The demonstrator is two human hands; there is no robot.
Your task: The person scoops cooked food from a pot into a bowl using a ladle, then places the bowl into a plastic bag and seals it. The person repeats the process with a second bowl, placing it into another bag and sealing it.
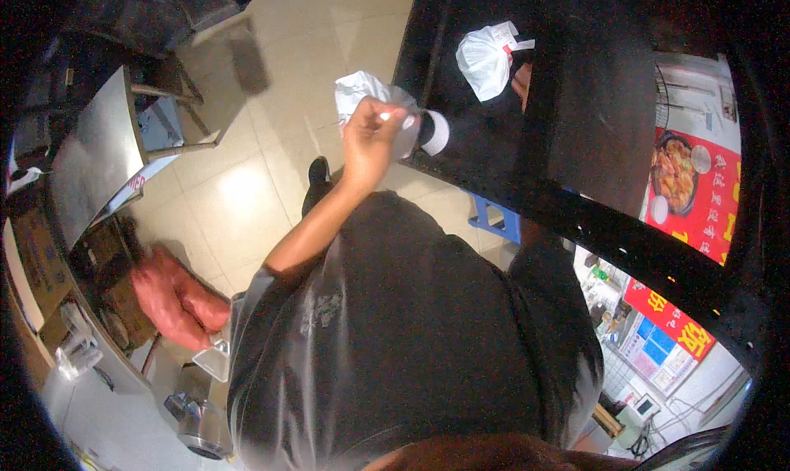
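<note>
My left hand [373, 131] is raised before my body, its fingers pinched on the gathered top of a white plastic bag [355, 91]. A rounded white piece [437, 134] shows just right of that bag, against the dark surface; what it is cannot be told. A second white plastic bag [487, 63], with a paper slip and a small red spot at its knot, appears farther right over the dark area. Beside it is a patch of skin [522, 87], perhaps my right hand, mostly lost in shadow. Its fingers and grip cannot be made out.
A dark counter [457, 156] runs along the right, with a blue plastic stool [495, 218] under its edge. Red food posters [697, 193] hang beyond. At left are a metal-topped table [92, 156], pink-red filled bags [176, 298] on the floor and a metal container [203, 431].
</note>
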